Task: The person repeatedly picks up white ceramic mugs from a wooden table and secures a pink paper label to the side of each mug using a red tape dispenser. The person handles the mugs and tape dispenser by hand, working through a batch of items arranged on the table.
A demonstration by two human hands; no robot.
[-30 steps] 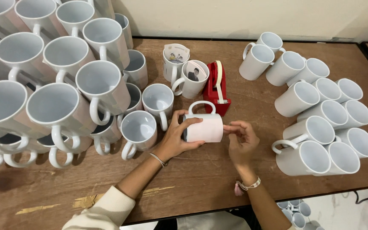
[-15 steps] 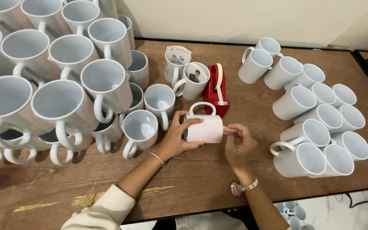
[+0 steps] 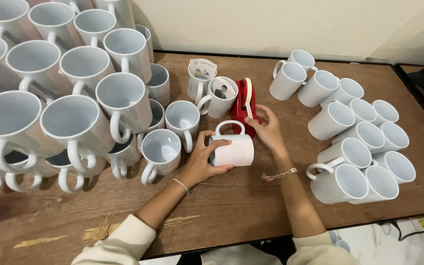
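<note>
A white mug (image 3: 235, 147) lies on its side on the wooden table (image 3: 231, 206), handle up, wrapped in a sheet of white paper. My left hand (image 3: 203, 159) grips its open end and holds it steady. My right hand (image 3: 266, 128) reaches past the mug to a red tape dispenser (image 3: 245, 105) and its fingers touch the tape strip there. Two upright mugs (image 3: 210, 88) with printed paper rolled inside stand just behind the dispenser.
A tall stack of white mugs (image 3: 60, 98) fills the left side. More white mugs (image 3: 354, 132) lie on their sides at the right. A wall runs along the table's far edge, and the floor shows below the near edge.
My right hand has left the mug's right end and moved up to the red tape dispenser. My left hand keeps hold of the mug.
</note>
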